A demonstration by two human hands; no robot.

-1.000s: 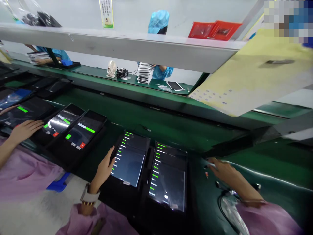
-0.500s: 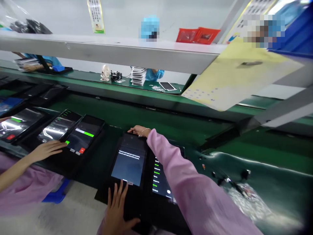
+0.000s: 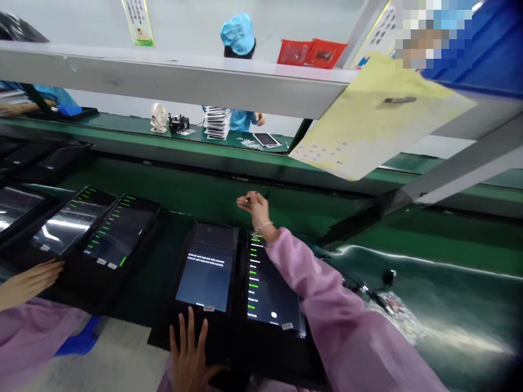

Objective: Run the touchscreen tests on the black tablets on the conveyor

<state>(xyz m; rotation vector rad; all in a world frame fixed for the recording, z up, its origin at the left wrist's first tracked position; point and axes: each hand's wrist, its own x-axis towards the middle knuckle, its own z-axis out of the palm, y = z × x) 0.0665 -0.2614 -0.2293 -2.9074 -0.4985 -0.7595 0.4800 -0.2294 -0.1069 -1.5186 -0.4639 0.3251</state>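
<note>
Fingers spread, my left hand (image 3: 188,348) lies flat at the lower edge of a tablet (image 3: 204,283) whose lit screen reads "External card read and write success" and "Internal card read and write success". My right hand (image 3: 255,209) is raised above the top of a second tablet (image 3: 272,294), its fingertips pinched together; what is in the pinch, if anything, is too small to make out. A list of green and white lines runs down that second screen. Both tablets rest on black holders (image 3: 241,343). My right sleeve covers part of the second tablet's right side.
On the left, a co-worker's hand (image 3: 35,280) is beside more tablets (image 3: 122,231). Cables (image 3: 370,291) and a clear plastic bag (image 3: 402,321) lie on the green bench at right. A shelf (image 3: 171,71) spans above; a yellowish sheet (image 3: 355,125) hangs from it.
My right hand has left the first tablet's top edge and moved right and up, fingers pinched. My left hand stays put. The co-worker's hand has drawn back, and the tablet there now shows a green list.
</note>
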